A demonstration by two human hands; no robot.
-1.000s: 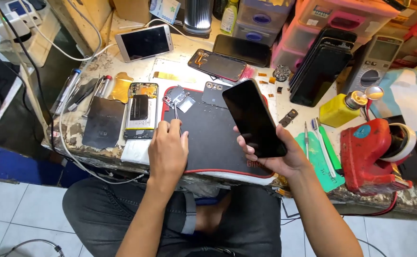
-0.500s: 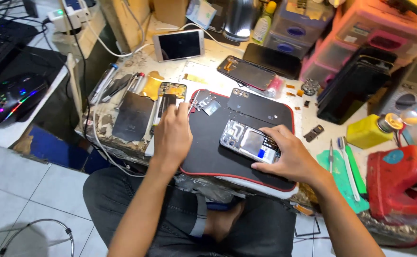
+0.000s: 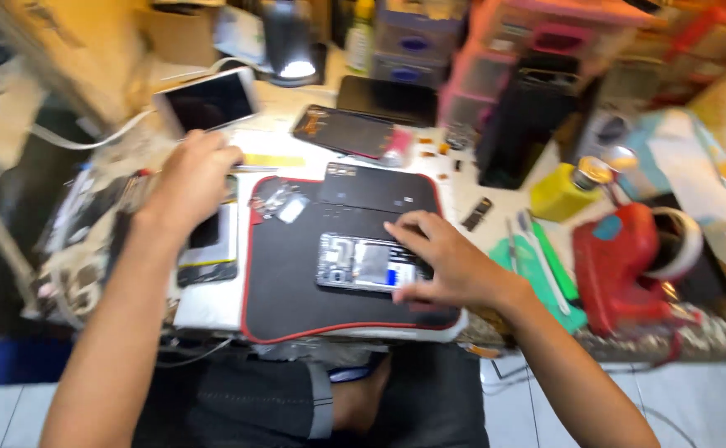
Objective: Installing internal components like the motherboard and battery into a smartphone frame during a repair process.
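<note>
Black mat bears opened phone under right hand.

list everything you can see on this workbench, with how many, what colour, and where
mat: one, black with red edge, bench centre
opened phone: one, insides showing, on mat
back cover: one, black, mat's far edge
white phone: one, dark screen, far left
dark phone: one, beyond mat
bottle: one, yellow, right of mat
tape dispenser: one, red, right
drawers: several, pink and purple, at back
left hand: reaching left of mat
right hand: on opened phone
</note>
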